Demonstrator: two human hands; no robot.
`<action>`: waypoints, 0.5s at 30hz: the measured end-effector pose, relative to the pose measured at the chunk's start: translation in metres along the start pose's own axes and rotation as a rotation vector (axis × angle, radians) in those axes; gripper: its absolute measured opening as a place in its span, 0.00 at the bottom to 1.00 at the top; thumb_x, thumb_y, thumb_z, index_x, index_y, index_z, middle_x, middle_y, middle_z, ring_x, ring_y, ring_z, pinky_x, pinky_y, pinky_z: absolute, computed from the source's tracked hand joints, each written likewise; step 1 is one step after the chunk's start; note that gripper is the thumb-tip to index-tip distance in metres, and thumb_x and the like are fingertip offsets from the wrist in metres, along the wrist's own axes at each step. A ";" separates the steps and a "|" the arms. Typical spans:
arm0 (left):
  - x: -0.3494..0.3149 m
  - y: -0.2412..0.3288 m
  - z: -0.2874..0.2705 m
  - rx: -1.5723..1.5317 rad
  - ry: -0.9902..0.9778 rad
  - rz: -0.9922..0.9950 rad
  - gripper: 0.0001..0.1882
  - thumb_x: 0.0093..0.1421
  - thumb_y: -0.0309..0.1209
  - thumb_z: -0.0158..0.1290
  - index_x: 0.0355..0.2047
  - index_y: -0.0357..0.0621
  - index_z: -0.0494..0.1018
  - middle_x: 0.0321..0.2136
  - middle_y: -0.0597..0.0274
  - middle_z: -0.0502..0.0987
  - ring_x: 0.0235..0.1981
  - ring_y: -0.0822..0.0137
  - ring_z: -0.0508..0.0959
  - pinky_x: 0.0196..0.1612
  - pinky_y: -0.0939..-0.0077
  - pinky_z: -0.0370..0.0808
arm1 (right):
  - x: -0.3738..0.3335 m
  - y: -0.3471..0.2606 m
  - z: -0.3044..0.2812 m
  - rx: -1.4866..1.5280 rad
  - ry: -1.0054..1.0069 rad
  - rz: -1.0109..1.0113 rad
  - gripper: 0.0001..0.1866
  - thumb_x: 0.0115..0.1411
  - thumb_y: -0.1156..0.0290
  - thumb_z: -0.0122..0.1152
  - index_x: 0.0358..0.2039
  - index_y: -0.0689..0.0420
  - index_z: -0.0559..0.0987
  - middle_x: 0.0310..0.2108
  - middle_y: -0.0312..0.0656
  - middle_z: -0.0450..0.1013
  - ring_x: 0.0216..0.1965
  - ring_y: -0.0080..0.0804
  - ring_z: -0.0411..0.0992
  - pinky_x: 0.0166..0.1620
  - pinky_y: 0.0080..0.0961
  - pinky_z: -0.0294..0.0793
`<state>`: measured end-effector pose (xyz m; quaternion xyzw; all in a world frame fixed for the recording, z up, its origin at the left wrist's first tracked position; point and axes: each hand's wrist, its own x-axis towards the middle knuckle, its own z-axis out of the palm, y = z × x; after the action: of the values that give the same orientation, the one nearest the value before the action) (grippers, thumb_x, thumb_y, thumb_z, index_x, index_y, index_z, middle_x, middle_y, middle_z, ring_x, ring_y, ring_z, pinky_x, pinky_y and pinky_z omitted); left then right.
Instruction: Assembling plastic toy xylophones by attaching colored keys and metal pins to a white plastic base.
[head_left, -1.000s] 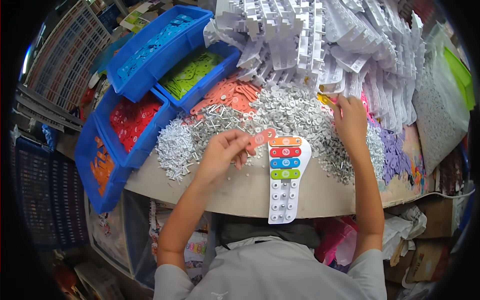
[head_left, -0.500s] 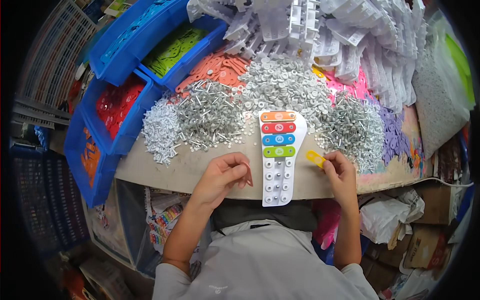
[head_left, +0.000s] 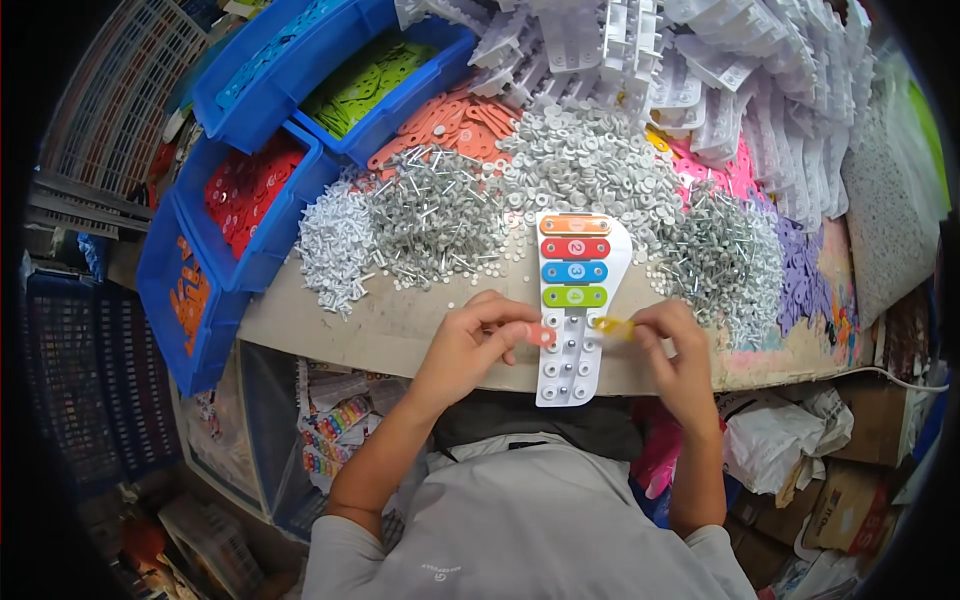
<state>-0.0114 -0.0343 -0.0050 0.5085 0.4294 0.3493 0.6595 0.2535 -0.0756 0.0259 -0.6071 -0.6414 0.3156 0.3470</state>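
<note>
A white plastic board lies on the table in front of me. Across its upper half sit an orange strip, a red strip, a blue strip and a green strip. Its lower half shows white round caps along both sides and metal pins between them. My left hand pinches a coral plastic strip, whose end overlaps the board's left edge. From the right, my right hand pinches a yellow strip, blurred, over the right column of caps just below the green strip.
Loose white caps, metal rivets and small white pieces are heaped behind the board. Blue bins of coloured strips stand at left. White plastic boards pile up at the back; purple strips lie at right.
My right hand has brought the yellow strip leftward over the board. My left hand has moved right, bringing the coral strip to the board's left edge. The whole view has shifted slightly.
</note>
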 end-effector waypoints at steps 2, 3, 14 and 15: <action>0.000 -0.006 -0.003 -0.069 0.027 -0.053 0.08 0.66 0.25 0.57 0.43 0.36 0.79 0.28 0.68 0.77 0.26 0.79 0.75 0.31 0.83 0.75 | 0.002 -0.003 0.013 -0.034 -0.057 -0.065 0.03 0.59 0.80 0.61 0.34 0.64 0.78 0.32 0.43 0.73 0.37 0.38 0.71 0.43 0.29 0.70; 0.000 -0.008 -0.004 -0.137 0.055 -0.105 0.07 0.64 0.25 0.59 0.41 0.34 0.79 0.29 0.67 0.79 0.27 0.80 0.76 0.31 0.84 0.75 | 0.002 -0.004 0.022 -0.055 -0.087 -0.105 0.03 0.58 0.80 0.61 0.34 0.63 0.78 0.32 0.43 0.73 0.38 0.40 0.70 0.44 0.30 0.69; 0.009 -0.007 -0.004 -0.262 0.128 -0.177 0.10 0.64 0.23 0.58 0.45 0.32 0.79 0.29 0.66 0.80 0.26 0.79 0.77 0.29 0.88 0.73 | -0.004 0.004 0.049 -0.265 0.030 -0.235 0.07 0.53 0.76 0.69 0.31 0.58 0.79 0.30 0.40 0.69 0.36 0.41 0.67 0.41 0.37 0.64; 0.010 -0.007 -0.002 -0.289 0.131 -0.138 0.10 0.65 0.22 0.58 0.46 0.32 0.79 0.29 0.65 0.80 0.28 0.79 0.78 0.31 0.87 0.74 | -0.005 0.007 0.050 -0.266 0.029 -0.233 0.07 0.53 0.76 0.69 0.31 0.58 0.79 0.30 0.40 0.69 0.36 0.41 0.67 0.41 0.37 0.64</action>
<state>-0.0092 -0.0268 -0.0145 0.3538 0.4507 0.3937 0.7189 0.2157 -0.0791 -0.0079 -0.5737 -0.7384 0.1767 0.3073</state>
